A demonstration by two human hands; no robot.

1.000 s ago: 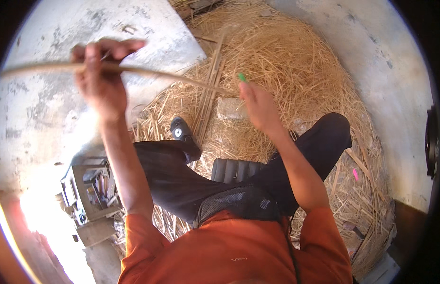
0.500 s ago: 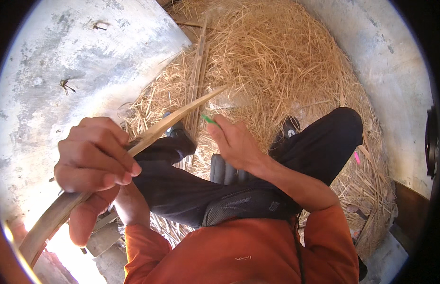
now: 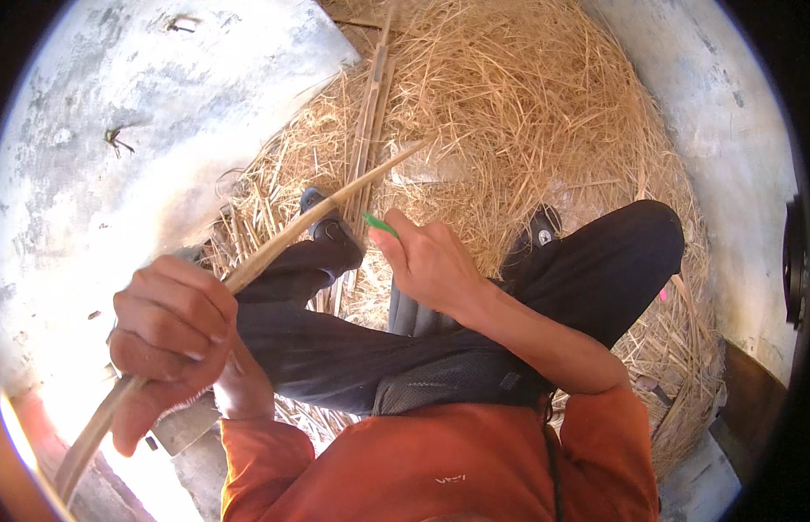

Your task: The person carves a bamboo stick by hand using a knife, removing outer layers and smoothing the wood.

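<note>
My left hand (image 3: 171,331) is wrapped around a long, pale wooden strip (image 3: 311,216). The strip slants from the lower left up to a thin tapered tip over the straw, and its other end runs out past my palm. Held in the closed fingers of my right hand (image 3: 435,268) is a green-handled tool (image 3: 381,225); only a short green piece sticks out by the thumb, and the rest is hidden in the fist. This hand is just right of the strip's far half, a small gap apart from it.
Loose straw (image 3: 509,113) covers the floor ahead. Long narrow slats (image 3: 370,113) lie on it beyond my foot. A whitish, weathered panel (image 3: 161,130) stands at the left, and a pale curved wall (image 3: 718,148) at the right. My legs (image 3: 588,270) are bent in dark trousers.
The strip has turned in my left hand and shows a narrower side. My left hand has dropped slightly, and my right hand has shifted a little, with more of the green handle showing.
</note>
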